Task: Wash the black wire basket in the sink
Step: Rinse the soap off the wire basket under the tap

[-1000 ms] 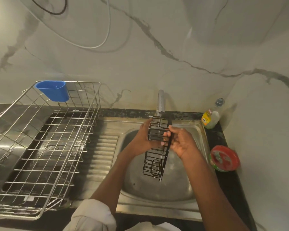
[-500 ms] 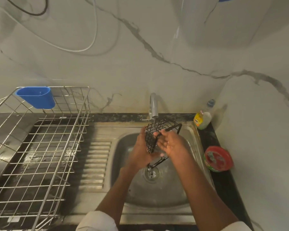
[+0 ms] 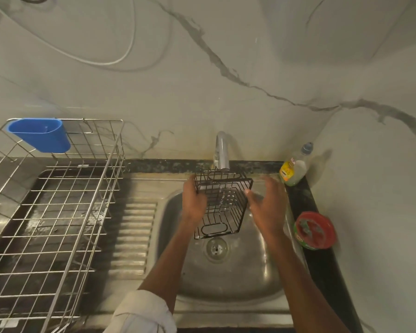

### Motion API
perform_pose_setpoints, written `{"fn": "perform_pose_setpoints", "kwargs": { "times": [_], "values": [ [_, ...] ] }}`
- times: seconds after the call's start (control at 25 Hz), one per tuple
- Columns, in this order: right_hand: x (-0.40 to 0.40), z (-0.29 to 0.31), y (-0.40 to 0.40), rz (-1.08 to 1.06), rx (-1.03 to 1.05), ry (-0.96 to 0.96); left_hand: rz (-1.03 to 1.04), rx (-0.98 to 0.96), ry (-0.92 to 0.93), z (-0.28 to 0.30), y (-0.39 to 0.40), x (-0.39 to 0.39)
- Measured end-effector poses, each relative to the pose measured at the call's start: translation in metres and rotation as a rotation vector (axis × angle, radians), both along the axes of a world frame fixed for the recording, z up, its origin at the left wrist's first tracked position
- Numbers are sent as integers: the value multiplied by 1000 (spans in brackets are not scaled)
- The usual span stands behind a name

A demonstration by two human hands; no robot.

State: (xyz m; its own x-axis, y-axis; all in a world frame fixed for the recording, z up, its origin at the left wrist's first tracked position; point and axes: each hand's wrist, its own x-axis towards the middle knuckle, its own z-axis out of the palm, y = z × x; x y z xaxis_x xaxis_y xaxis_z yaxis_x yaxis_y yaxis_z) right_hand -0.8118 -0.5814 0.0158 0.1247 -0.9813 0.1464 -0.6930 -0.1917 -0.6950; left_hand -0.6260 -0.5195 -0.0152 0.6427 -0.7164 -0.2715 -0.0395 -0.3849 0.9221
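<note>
Half a second back my right hand was on the black wire basket point(image 3: 220, 203) with the left; now it has come off, and the basket has swung round so its open top faces me under the curved chrome tap point(image 3: 221, 150).

Left hand point(image 3: 193, 203) has the only grip: fingers curled over the basket's rim on its nine o'clock side, thumb hidden behind the wires. Right hand point(image 3: 268, 207) floats at the basket's three o'clock, fingers spread and holding nothing; a fingertip looks just beside the corner of the rim, though with the blur I can't say whether it touches.

Basket hangs over the round stainless steel sink bowl point(image 3: 228, 280), clear of the bottom. Its long axis runs roughly twelve to six: far end tucked under the spout, near end with the oval handle slot dropping towards the drain point(image 3: 216, 247). Water appears to fall through the far half.

That's what the next move turns on, I'd judge. The free side lies at three o'clock, right beside the free hand, so that hand is the one to close in and rub the wires or take the rim. A one-sided hold on a wet frame could let the near end dip.

Silver wire dish rack point(image 3: 58, 212) sits at nine o'clock on the counter, blue plastic cup point(image 3: 40, 134) hooked on it; clear soap bottle point(image 3: 294, 168) and red lidded tub point(image 3: 315, 230) line the three o'clock edge.
</note>
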Motion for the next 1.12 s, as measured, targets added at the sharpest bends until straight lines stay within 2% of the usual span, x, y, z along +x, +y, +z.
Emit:
{"fn": "perform_pose_setpoints", "kwargs": {
  "times": [0.08, 0.16, 0.2, 0.28, 0.36, 0.44, 0.56, 0.64, 0.8, 0.92, 1.04, 1.12],
  "values": [
    [-7, -14, -13, 142, 195, -82, -32, 43, 121, 12, -6, 9],
    [-7, -19, -15, 194, 432, -325, -113, 59, 261, 21, -17, 15],
    [-7, -23, -16, 176, 463, -427, -161, 73, 312, 25, -22, 16],
    [-11, -25, -17, 133, 445, -500, -253, 104, 353, 29, -30, 16],
    [-14, -25, -16, 128, 454, -490, -245, 112, 366, 29, -34, 13],
    [-5, -23, -16, 118, 443, -425, -132, 90, 339, 22, -37, 9],
    [27, -13, -11, 34, 398, -293, 57, 122, 184, 5, -39, 12],
    [41, -3, -2, -74, 383, -174, 38, 99, 200, 11, -31, 4],
    [35, 4, 16, -135, 389, -143, -73, -50, 289, 25, -22, -17],
    [24, 6, 16, -41, 437, -151, -161, -51, 320, 25, -20, -29],
    [16, 12, 19, 213, 515, -212, -54, -64, 437, 22, -18, -28],
    [11, 12, 28, 285, 532, -183, -16, -63, 507, 24, -12, -20]
  ]
}}
